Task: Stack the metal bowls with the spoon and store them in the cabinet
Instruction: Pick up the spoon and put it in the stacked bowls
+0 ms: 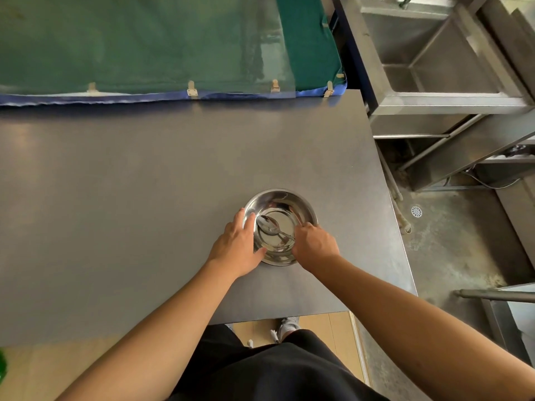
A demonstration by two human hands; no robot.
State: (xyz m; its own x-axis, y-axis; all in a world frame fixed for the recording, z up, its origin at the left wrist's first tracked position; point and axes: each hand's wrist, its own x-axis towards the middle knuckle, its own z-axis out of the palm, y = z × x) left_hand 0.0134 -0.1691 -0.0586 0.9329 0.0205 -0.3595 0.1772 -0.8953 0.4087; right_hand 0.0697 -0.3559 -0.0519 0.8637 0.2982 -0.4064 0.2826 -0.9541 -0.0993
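Your left hand (238, 244) and right hand (314, 246) clasp the bowl (280, 202) at nine and three; tilt it and the spoon (270, 227) slides out

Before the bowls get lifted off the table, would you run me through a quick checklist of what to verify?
1. Spoon lies inside the top bowl: ok.
2. Bowls nested evenly: cannot tell; only the top bowl shows clearly.
3. Left hand on the rim's left side: ok.
4. Right hand on the rim's right side: ok, though its fingertips sit near the spoon handle.
5. Stack rests flat on the grey table: ok.
6. Cabinet open and reachable: cannot tell; no cabinet is identifiable in view.
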